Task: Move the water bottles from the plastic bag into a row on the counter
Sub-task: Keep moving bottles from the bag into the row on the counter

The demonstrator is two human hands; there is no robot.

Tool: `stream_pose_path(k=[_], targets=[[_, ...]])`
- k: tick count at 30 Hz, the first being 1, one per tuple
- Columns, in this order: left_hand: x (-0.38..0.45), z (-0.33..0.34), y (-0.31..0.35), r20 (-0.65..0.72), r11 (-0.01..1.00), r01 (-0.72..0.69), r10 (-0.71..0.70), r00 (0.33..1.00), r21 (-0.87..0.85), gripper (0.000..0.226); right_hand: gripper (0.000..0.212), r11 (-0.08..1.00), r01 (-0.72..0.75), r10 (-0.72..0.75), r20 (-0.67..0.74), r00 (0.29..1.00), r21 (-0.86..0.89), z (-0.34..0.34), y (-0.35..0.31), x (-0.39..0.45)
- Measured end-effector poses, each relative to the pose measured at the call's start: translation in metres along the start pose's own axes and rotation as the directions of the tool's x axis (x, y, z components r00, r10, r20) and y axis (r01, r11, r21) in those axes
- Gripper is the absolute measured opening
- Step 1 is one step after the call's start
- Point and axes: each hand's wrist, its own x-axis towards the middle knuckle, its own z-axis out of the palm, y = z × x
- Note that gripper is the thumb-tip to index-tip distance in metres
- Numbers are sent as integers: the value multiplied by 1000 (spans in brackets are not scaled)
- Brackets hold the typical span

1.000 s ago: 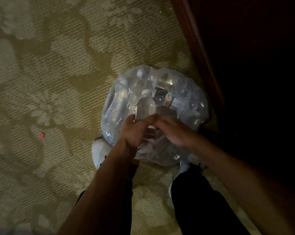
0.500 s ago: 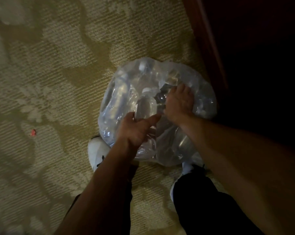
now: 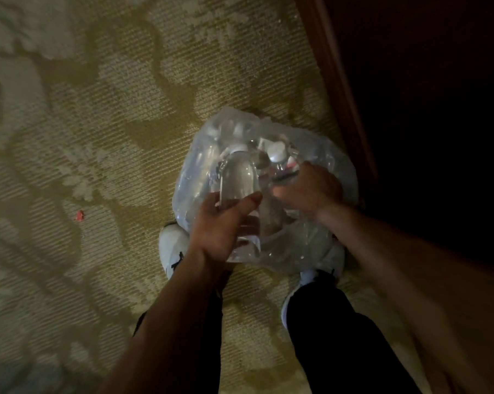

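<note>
A clear plastic bag (image 3: 200, 155) full of water bottles sits on the carpet between my feet. My left hand (image 3: 221, 224) grips one clear water bottle (image 3: 238, 174) around its lower body, its white cap pointing away from me above the bag's mouth. My right hand (image 3: 311, 189) is inside the bag opening, fingers curled round a second bottle (image 3: 279, 157) with a red-and-white label. Other bottles show dimly through the plastic. The counter is not in view.
Patterned beige-green carpet (image 3: 98, 123) covers the floor. A dark wooden furniture edge (image 3: 336, 81) runs along the right, with deep shadow beyond. My white shoes (image 3: 171, 245) stand beside the bag. A small red scrap (image 3: 79, 215) lies on the carpet at left.
My left hand has closed round a bottle and raised it out of the bag. My right hand moved from the bag's mouth deeper in, onto a second bottle.
</note>
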Motion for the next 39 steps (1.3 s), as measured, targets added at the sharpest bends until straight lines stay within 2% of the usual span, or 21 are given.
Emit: stream_pose_path(k=[3, 5, 7, 9, 10, 12, 14, 17, 20, 22, 24, 25, 27, 29, 32, 35, 37, 39], targets=[[-23, -2, 9, -4, 994, -58, 59, 998, 97, 51, 71, 952, 10, -54, 133, 990, 307, -22, -6, -19], [-41, 2, 19, 1, 994, -54, 54, 999, 97, 51, 57, 899, 19, -101, 165, 981, 437, -37, -9, -35], [-58, 6, 33, -3, 997, 2, -2, 1000, 83, 61, 42, 819, 1, -150, 213, 965, 574, -55, -15, -58], [-80, 3, 49, 9, 996, 36, -37, 999, 83, 68, 38, 754, -72, -162, 291, 943, 653, -74, -21, -84], [-93, 0, 59, 33, 995, 38, -42, 999, 90, 68, 42, 743, -104, -155, 322, 934, 661, -86, -24, -99], [-123, -7, 83, 99, 988, 14, -29, 995, 151, 61, 55, 732, -143, -139, 352, 926, 666, -113, -30, -132], [-158, -18, 110, 153, 983, -60, 34, 988, 171, 49, 54, 695, -144, -148, 337, 930, 705, -141, -44, -170], [-217, -32, 154, 239, 964, -189, 142, 960, 185, 32, 42, 624, -107, -191, 284, 940, 774, -190, -70, -229], [-274, -38, 186, 359, 959, -232, 163, 919, 160, 40, 36, 517, -57, -223, 199, 954, 854, -230, -83, -285], [-311, -36, 205, 412, 962, -247, 177, 894, 121, 52, 42, 436, -14, -229, 126, 965, 900, -253, -94, -320], [-346, -31, 217, 466, 958, -280, 223, 856, 57, 55, 61, 338, -11, -192, 81, 978, 941, -275, -103, -356], [-362, -27, 221, 501, 957, -291, 242, 831, 20, 56, 62, 282, 4, -178, 48, 983, 959, -287, -107, -373], [-397, -18, 228, 547, 949, -315, 278, 789, -28, 55, 42, 205, 82, -167, -48, 985, 975, -314, -111, -412], [-432, -8, 233, 535, 928, -370, 331, 777, -37, 49, 41, 196, 154, -160, -123, 979, 968, -337, -108, -448], [-480, 7, 235, 486, 868, -496, 437, 756, -9, 53, 65, 199, 263, -162, -233, 959, 944, -364, -101, -497], [-530, 27, 230, 556, 827, -563, 468, 687, 0, 61, 82, 191, 350, -122, -331, 936, 917, -382, -83, -543], [-565, 41, 223, 619, 826, -562, 466, 632, -48, 49, 95, 182, 414, -73, -408, 910, 892, -392, -65, -576], [-598, 52, 216, 651, 819, -564, 484, 585, -102, 43, 98, 176, 484, -47, -484, 874, 857, -402, -47, -611]])
